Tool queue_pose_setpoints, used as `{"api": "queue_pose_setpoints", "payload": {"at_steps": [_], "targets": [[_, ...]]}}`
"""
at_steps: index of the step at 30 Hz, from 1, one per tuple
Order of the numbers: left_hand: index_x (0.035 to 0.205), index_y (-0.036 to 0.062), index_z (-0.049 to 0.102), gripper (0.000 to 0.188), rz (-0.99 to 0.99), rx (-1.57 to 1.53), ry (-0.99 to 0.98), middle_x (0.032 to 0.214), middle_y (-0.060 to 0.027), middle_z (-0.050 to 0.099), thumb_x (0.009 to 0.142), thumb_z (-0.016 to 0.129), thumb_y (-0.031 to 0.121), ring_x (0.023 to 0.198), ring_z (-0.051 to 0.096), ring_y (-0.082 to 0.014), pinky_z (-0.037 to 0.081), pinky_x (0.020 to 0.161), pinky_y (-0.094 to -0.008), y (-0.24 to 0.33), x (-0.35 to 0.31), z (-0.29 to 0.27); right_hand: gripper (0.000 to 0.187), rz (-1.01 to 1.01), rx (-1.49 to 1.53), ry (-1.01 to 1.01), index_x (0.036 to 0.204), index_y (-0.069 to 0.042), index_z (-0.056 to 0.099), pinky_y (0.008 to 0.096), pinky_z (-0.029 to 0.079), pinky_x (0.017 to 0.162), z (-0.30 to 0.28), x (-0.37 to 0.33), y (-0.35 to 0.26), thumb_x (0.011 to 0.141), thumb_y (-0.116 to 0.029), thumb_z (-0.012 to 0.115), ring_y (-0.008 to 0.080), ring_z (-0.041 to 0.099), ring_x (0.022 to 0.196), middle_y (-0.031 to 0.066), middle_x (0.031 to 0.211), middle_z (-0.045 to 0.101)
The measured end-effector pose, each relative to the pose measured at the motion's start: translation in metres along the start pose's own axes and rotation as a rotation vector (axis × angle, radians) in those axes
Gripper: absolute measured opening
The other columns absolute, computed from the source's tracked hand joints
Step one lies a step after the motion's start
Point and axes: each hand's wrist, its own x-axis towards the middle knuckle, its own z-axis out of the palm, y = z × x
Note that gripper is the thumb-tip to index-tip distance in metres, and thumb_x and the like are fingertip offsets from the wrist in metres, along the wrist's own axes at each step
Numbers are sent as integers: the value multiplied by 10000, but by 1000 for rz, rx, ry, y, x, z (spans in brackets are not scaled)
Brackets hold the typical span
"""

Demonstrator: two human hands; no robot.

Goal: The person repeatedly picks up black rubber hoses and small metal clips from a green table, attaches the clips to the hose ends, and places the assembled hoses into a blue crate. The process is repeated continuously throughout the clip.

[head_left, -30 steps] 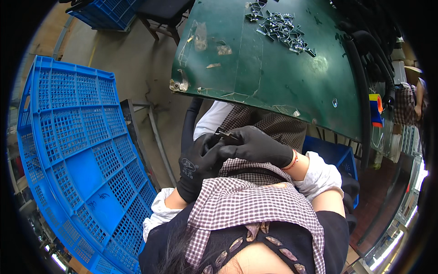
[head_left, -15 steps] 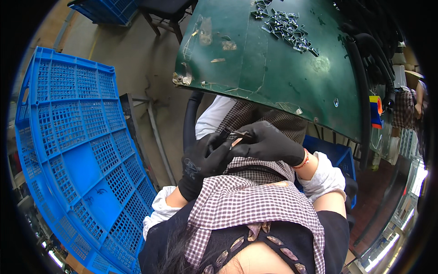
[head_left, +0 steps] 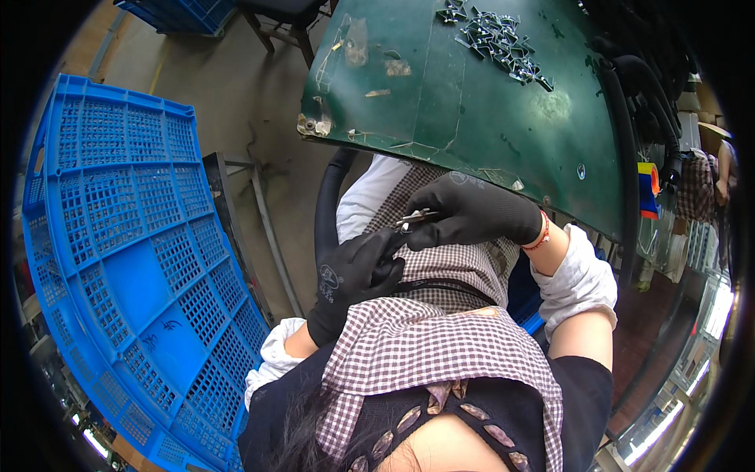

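Observation:
Both my hands wear black gloves and meet above my lap, just short of the green table (head_left: 440,149). My right hand (head_left: 472,211) pinches a small, thin, shiny metal piece (head_left: 419,216) between thumb and fingers; its exact kind does not show. Just below and to the left, my left hand (head_left: 358,271) is closed, its fingertips close to that piece. What the left fingers grip is hidden against the dark glove. Farther off on the table lies a pile of small bent dark metal clips (head_left: 503,47).
A big blue plastic crate (head_left: 134,275) stands on its side at my left, beside a metal frame leg (head_left: 271,236). Black tubular items (head_left: 641,94) crowd the table's right edge. A stool (head_left: 287,31) and another blue crate (head_left: 181,12) are at the far left.
My right hand has moved up and slightly right, toward the table edge, with the small metal piece. My left hand has shifted only a little, so the hands are slightly farther apart.

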Motion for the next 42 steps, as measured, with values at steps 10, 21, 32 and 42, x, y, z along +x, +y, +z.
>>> {"api": "queue_pose_setpoints", "payload": {"at_steps": [10, 21, 32, 42], "targets": [[1089, -29, 631, 417, 31, 64, 18, 945, -176, 683, 745, 763, 166, 774, 693, -299, 561, 677, -366, 3, -7, 8, 289, 143, 257, -255, 899, 7, 656, 278, 435, 598, -4, 10, -4, 810, -241, 775, 78, 479, 636, 1, 703, 610], [1030, 6, 638, 398, 191, 88, 1, 918, -145, 682, 700, 792, 168, 748, 686, -286, 558, 636, -361, -9, -11, 7, 334, 49, 564, -359, 900, 9, 671, 253, 433, 548, 20, 22, 30, 781, -271, 810, 63, 488, 623, -22, 700, 614], [1014, -8, 657, 354, 60, -121, 171, 897, -146, 693, 724, 797, 139, 709, 696, -220, 566, 604, -299, -7, -6, 19, 259, 109, -250, 28, 1007, -15, 621, 402, 488, 742, -13, -31, -16, 977, -254, 525, 300, 618, 808, 165, 875, 625], [1026, 2, 651, 373, 6, -124, 103, 894, -141, 695, 714, 799, 141, 748, 699, -258, 565, 635, -330, -2, -8, 20, 106, -177, -614, -28, 884, -75, 643, 399, 514, 665, -12, -29, -17, 781, -100, 635, 311, 627, 745, 108, 758, 614]]}}
